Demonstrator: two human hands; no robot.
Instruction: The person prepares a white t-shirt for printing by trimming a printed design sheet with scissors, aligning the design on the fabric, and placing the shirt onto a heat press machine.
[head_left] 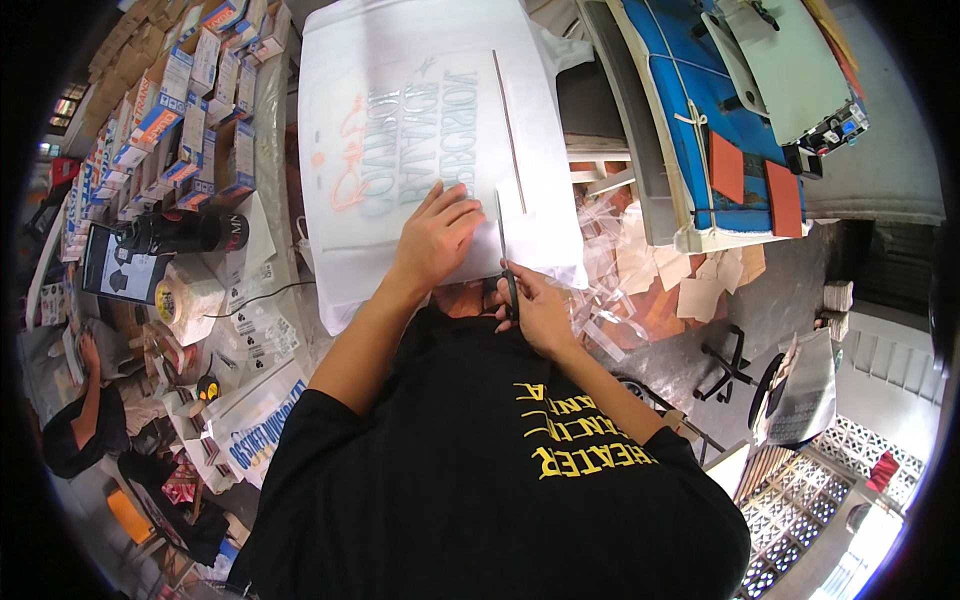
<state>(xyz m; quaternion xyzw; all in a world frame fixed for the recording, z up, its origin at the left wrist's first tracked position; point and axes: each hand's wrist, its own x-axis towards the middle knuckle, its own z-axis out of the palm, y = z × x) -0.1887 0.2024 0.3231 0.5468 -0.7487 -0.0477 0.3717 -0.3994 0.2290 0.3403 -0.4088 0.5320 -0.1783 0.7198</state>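
Note:
A pale translucent sheet (pixel 345 115) with large reversed lettering, blue-grey and orange, lies on the white-covered table (pixel 545 120). My left hand (pixel 438 235) rests flat on it near its near right part, fingers outstretched, holding nothing. Black-handled scissors (pixel 511 285) are in my right hand (pixel 540 312), with the fingers around the handles. Their blades point away from me, at the sheet just right of my left fingertips. A long narrow dark slit (pixel 508 120) runs from near the blades toward the far side. Whether the blades are closed is too small to tell.
Boxes (pixel 190 130) crowd a table at left, with a black bottle (pixel 200 232), a screen (pixel 122 262) and a large tape roll (pixel 188 303). Paper and film scraps (pixel 640 255) litter the floor at right, below a blue-topped table (pixel 690 100). Another person's arm (pixel 92 390) shows far left.

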